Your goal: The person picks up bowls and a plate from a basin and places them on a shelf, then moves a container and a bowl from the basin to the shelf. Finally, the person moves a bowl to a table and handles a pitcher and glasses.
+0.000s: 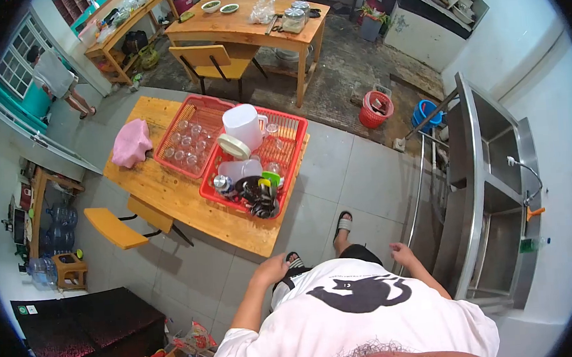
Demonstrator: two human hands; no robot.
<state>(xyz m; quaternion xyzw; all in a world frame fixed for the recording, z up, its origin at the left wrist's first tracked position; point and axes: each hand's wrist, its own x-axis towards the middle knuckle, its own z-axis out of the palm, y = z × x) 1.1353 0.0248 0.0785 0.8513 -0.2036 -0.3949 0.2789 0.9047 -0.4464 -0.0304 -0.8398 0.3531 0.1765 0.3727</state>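
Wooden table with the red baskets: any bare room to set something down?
Yes. There is bare wood at the wooden table's near corner, between the red dish basket and the left hand. Also a strip along the edge beside the pink cloth and glass basket. The far side is crowded with both baskets.

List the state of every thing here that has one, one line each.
Left hand: empty, by the wooden table corner.
Right hand: empty, beside the steel sink.
White jug: upright in the red basket.
Pink cloth: crumpled on the wooden table.
Yellow chair: unoccupied, beside the table.
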